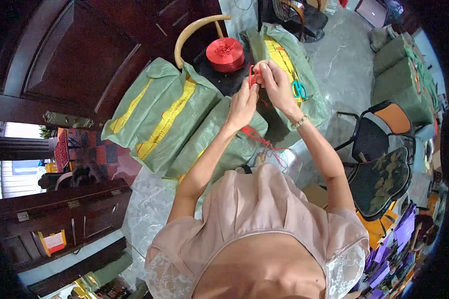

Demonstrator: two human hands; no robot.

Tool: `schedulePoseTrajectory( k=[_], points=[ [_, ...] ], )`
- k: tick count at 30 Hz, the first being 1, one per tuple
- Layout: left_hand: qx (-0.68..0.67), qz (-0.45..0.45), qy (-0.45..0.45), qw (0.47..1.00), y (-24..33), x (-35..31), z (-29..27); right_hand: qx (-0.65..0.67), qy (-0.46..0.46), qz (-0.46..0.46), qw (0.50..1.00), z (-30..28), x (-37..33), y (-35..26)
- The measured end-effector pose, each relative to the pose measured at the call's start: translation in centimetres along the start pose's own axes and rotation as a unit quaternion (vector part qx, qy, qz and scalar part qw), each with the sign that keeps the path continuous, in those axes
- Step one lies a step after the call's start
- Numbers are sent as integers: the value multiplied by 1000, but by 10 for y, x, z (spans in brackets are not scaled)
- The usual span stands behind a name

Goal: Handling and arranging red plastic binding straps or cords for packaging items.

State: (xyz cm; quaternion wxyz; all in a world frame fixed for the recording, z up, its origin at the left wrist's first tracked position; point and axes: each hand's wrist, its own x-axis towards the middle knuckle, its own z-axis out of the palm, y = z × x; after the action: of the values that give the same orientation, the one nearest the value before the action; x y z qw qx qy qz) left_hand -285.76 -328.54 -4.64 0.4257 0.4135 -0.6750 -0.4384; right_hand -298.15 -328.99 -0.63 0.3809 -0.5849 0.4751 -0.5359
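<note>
My left hand (242, 105) is closed, with red plastic twine (251, 74) pinched at its fingertips. Right beside it, my right hand (278, 85) is also closed on the same twine, and the two hands almost touch. More red strands (257, 135) hang in a loose tangle below them, near my lap. Just behind the hands, a big red twine roll (225, 55) rests on a dark chair seat with a curved wooden back (194, 29). Teal-handled scissors (299, 89) lie on a green sack by my right wrist.
Bulging green woven sacks with yellow stripes (167, 112) stand in front of me and to the left. More green sacks (401, 72) are stacked at far right. Chairs (379, 130) crowd the right side, near purple and orange goods (404, 226). A dark wooden door (80, 45) is at left.
</note>
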Motion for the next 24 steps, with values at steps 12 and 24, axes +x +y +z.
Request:
schedulePoseTrajectory(
  k=[12, 24],
  points=[
    [-136, 61, 7, 989, -7, 18, 26, -70, 86, -124, 986, 17, 10, 11],
    [-494, -83, 46, 864, 41, 40, -15, 82, -101, 83, 988, 13, -8, 35]
  ],
)
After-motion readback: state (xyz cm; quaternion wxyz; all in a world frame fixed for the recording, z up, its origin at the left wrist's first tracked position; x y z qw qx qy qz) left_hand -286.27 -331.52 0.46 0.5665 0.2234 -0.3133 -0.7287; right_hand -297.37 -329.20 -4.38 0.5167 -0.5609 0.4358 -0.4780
